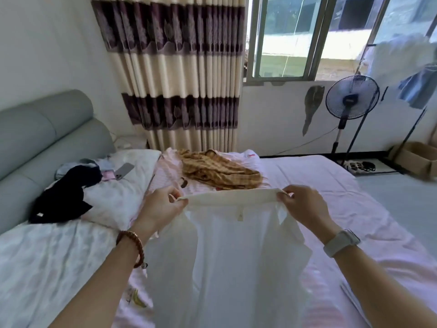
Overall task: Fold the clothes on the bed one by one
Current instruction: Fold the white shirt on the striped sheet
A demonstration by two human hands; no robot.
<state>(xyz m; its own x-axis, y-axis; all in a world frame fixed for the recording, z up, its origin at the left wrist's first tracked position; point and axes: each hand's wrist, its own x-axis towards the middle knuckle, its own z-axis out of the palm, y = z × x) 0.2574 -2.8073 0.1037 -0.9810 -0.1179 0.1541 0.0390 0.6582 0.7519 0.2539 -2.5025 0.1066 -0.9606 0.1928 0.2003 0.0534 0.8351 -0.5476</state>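
Observation:
A white shirt (234, 252) hangs in front of me above the bed (354, 209), stretched flat by its collar. My left hand (163, 207) pinches the left end of the collar. My right hand (302, 204) pinches the right end. The shirt's lower part drops out of view at the bottom. Behind it on the pink sheet lies a crumpled yellow plaid garment (220, 171) on top of a pink striped one (165, 171). A dark navy garment (63, 192) lies bunched on the white quilt (113, 197) at the left.
A phone (124, 171) lies on the quilt near the grey headboard (35, 138). A standing fan (350, 102), a cardboard box (418, 159) and slippers (359, 166) are on the floor at the right. Curtain and window fill the far wall.

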